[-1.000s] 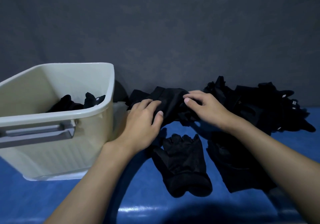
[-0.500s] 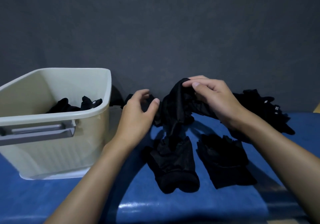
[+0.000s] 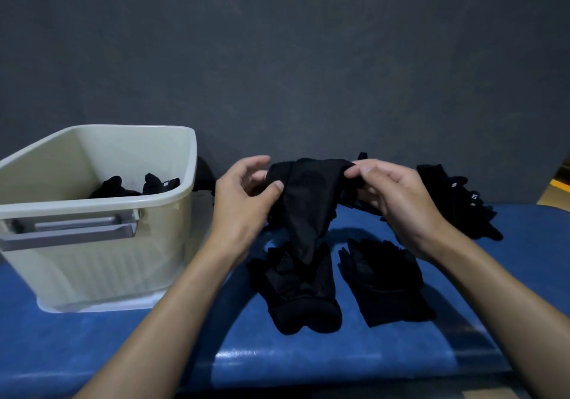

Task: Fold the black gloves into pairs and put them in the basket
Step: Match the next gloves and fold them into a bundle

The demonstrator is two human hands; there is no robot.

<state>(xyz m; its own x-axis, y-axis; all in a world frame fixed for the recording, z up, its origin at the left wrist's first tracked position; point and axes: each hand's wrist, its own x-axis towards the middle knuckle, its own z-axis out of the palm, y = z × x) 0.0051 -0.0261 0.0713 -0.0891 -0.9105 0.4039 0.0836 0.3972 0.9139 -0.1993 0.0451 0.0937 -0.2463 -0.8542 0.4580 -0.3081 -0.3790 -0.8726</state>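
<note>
Black gloves [image 3: 135,184] inside cream basket [image 3: 92,204]; another glove [image 3: 308,201] pinched aloft between left hand [image 3: 243,201] and right hand [image 3: 398,201]

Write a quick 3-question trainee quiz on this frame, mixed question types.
1. True or false: the basket holds some black gloves.
2. Who holds the raised glove? A) the left hand only; B) the right hand only; C) both hands.
3. Fill the blank: on the blue table, the loose pile of gloves lies on the person's ____ side.

Key: 1 true; 2 C; 3 right.
</note>
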